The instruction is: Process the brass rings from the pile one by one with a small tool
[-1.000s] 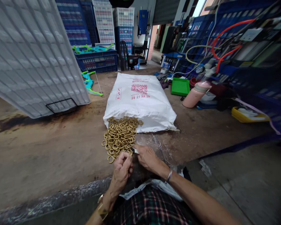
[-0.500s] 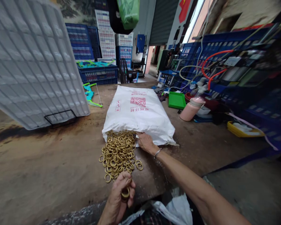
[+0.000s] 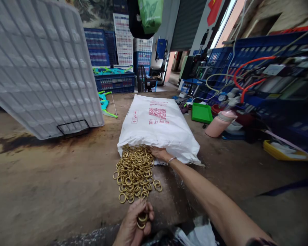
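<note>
Much table (image 3: 66,188) is spreading left of the rings (image 3: 135,169), its near edge running under the left hand (image 3: 131,220), which is curling round a few. The right hand (image 3: 159,153) is resting at the sack's mouth (image 3: 146,139), grip impossible to tell. There, heaped rings are glinting dull gold.

Rings (image 3: 135,169): gold-coloured metal, smooth, soft sheen
Sack (image 3: 156,135): matt plastic-looking weave, creased
Bracelet (image 3: 171,159): shiny silvery metal
Table (image 3: 53,181): matt, stained, scuffed
Tray (image 3: 201,113): smooth green plastic
Bottle (image 3: 217,125): smooth pink satin finish
</note>
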